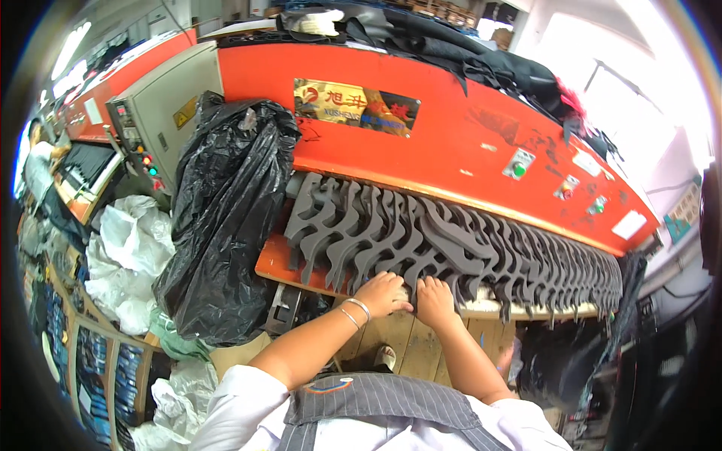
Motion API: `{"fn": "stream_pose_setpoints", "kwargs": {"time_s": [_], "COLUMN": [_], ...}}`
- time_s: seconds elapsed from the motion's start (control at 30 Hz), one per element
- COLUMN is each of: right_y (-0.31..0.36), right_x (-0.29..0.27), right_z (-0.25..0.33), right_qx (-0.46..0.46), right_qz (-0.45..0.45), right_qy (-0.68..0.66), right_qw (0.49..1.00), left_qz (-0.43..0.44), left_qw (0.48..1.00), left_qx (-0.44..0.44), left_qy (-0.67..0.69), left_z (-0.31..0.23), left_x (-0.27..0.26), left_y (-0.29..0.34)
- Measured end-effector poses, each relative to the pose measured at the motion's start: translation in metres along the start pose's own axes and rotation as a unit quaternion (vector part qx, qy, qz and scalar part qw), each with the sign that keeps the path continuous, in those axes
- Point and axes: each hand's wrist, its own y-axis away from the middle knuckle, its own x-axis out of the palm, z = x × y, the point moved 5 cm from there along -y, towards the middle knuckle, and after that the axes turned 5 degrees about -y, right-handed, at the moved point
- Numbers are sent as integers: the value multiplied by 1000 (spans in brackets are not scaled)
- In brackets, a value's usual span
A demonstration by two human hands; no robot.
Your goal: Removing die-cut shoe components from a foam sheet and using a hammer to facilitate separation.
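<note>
Dark grey wavy strips, apparently cut foam [391, 218], stand packed side by side along the bed of a big orange-red machine [451, 128]. One strip [451, 244] lies slantwise over the others. At the near edge of the row, my left hand [382, 295] has its fingers curled against the strips' lower ends, thumb pointing right. Close beside it, my right hand [436, 302] is also closed at the same edge. Both hands appear to grip strip ends, though the fingertips are hidden among the grey pieces. Silver bangles circle my left wrist.
A large black plastic bag [233, 218] stands left of the strips, near a grey control cabinet [173, 98]. White plastic bags [131, 252] and a rack of blue items [94, 376] are further left. Dark sheets [444, 49] lie atop the machine. Another person [45, 173] stands far left.
</note>
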Motion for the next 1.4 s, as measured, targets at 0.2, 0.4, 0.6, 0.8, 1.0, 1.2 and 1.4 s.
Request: {"fn": "stream_pose_setpoints", "kwargs": {"time_s": [0.2,0.4,0.6,0.8,1.0,1.2,1.4], "right_y": [-5,-24,-29,-100,-255,-341,-353], "right_x": [16,14,5,-103,-62,12,32], "right_z": [-1,-5,-11,-40,-108,-112,-135], "right_qx": [74,116,75,-12,-67,23,48], "right_qz": [-81,-23,40,446,22,323,352], "right_qy": [-8,-19,-26,-338,-255,-145,-180], "right_qw": [994,993,996,828,964,935,917], "left_qz": [13,44,69,393,-115,-48,-129], "left_qw": [993,989,991,900,990,988,990], "left_qx": [-32,-65,-22,-39,-75,64,0], "left_qy": [-110,-122,-114,185,-14,-133,53], "left_z": [12,16,21,10,85,130,120], "left_x": [5,1,-8,-101,-101,-50,-68], "left_y": [-6,-17,-20,-77,-188,-206,-231]}}
